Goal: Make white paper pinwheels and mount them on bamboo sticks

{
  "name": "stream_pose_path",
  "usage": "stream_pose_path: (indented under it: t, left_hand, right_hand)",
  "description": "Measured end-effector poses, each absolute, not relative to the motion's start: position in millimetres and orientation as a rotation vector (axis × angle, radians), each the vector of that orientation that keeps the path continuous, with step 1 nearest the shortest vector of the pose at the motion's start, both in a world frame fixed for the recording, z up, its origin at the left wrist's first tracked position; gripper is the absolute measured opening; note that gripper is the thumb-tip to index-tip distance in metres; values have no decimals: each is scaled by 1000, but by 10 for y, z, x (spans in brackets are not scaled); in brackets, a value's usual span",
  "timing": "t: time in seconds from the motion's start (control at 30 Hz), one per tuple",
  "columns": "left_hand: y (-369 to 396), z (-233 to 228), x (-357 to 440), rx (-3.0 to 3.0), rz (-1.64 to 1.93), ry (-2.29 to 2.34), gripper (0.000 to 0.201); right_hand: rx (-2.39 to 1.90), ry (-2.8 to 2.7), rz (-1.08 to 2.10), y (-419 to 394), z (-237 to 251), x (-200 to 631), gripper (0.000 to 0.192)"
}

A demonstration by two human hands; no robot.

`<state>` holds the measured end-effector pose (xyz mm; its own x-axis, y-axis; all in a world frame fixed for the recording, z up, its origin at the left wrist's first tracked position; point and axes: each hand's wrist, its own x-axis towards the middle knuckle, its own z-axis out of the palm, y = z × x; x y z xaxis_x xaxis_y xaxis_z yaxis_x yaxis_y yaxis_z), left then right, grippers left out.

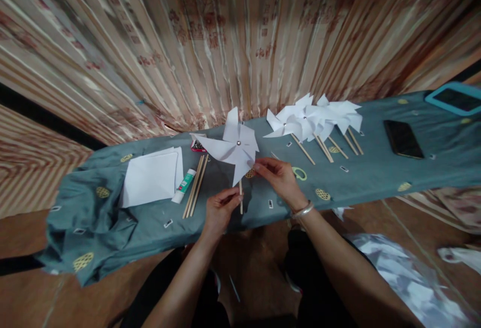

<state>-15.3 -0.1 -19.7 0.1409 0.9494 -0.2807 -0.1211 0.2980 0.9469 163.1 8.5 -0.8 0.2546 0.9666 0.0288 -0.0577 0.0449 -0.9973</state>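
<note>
Pinching the thin wooden stick [241, 199] of a white paper pinwheel [233, 146], your left hand [220, 210] is closing thumb and fingertips around the lower part of the stick and keeping it roughly upright over the near edge of the table. Your right hand [277, 175], with a silver bangle [302, 210] sitting at the wrist, is gripping the tip of the pinwheel's lower right blade between thumb and fingers, so both hands are grasping the same toy. You are holding the pinwheel just above the grey-green cloth [93, 218] that is covering the long table, near the middle of the scene, with its small metal pin showing at the centre of the blades. To the left of your hands, a stack of white paper sheets [152, 176] is lying flat, and just right of it a glue stick [184, 186] is resting beside a few loose wooden sticks [196, 185]. Farther right, toward the far edge, a cluster of finished pinwheels [313, 117] is lying with the sticks pointing toward you. A dark phone [403, 138] is lying flat well to the right of them, and a tablet in a blue case [454, 98] is sitting at the far right end. Behind the table, a striped patterned curtain [225, 42] is hanging.
</note>
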Motion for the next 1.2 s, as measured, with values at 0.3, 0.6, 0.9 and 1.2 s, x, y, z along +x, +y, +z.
stream_pose_path:
  t: [0.3,0.6,0.9,1.2]
  left_hand:
    - [-73,-154,-196,980,795,1095,31]
    - [-101,-186,-202,998,722,1085,31]
    - [-65,-190,-189,959,782,1115,37]
    - [-47,-196,-163,937,858,1132,30]
  right_hand:
    - [-1232,-762,718,257,21,2145,39]
    - [-1262,-784,778,248,49,2156,32]
    - [-1277,-761,814,234,19,2141,31]
    - [-1260,-751,914,218,-1,2043,32]
